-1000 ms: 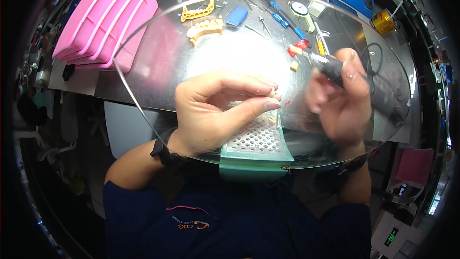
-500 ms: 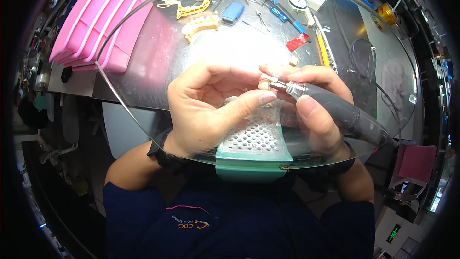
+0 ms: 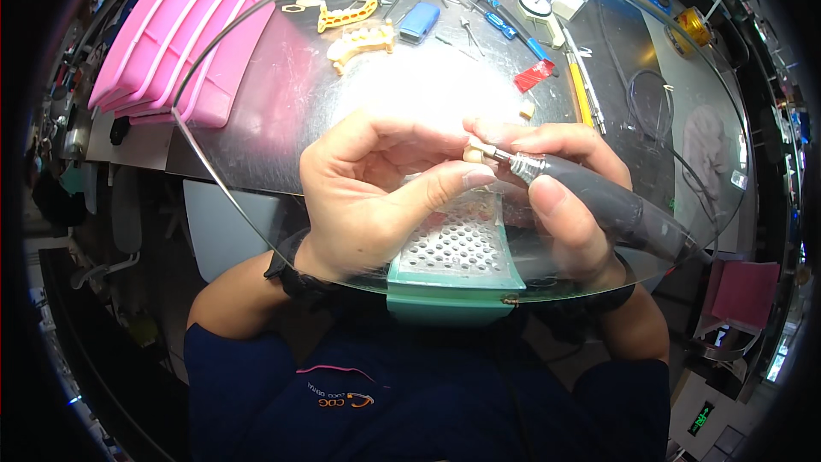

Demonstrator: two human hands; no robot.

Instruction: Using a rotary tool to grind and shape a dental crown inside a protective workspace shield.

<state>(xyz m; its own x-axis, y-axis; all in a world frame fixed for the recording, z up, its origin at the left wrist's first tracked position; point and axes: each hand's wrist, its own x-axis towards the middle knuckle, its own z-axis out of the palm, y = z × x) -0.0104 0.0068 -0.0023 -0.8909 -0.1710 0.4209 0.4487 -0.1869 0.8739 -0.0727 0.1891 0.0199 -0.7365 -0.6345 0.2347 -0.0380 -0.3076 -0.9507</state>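
Observation:
My left hand (image 3: 355, 201) pinches a small cream-coloured dental crown (image 3: 473, 155) between thumb and fingertips. A dark grey rotary handpiece (image 3: 603, 195) lies in my right hand (image 3: 569, 218), gripped between thumb and fingers, its cable end pointing down to the right. Its thin bur (image 3: 496, 152) reaches left to the crown and appears to touch it. The fingertips of both hands meet behind the crown. Beneath the hands sits a green-framed tray (image 3: 453, 298) with a perforated white grille (image 3: 453, 244), partly covered by my left hand.
A clear shield with a curved rim (image 3: 224, 173) spans above the hands. Yellow dental models (image 3: 361, 46), a blue block (image 3: 419, 22), a dial gauge (image 3: 536, 5), burs and red strips (image 3: 534, 75) lie on the metal bench. Pink trays (image 3: 184, 43) stand at left.
The bur and handpiece tip have shifted slightly against the crown, which seems turned a little. Both hands keep their grip. The whole view has moved very slightly.

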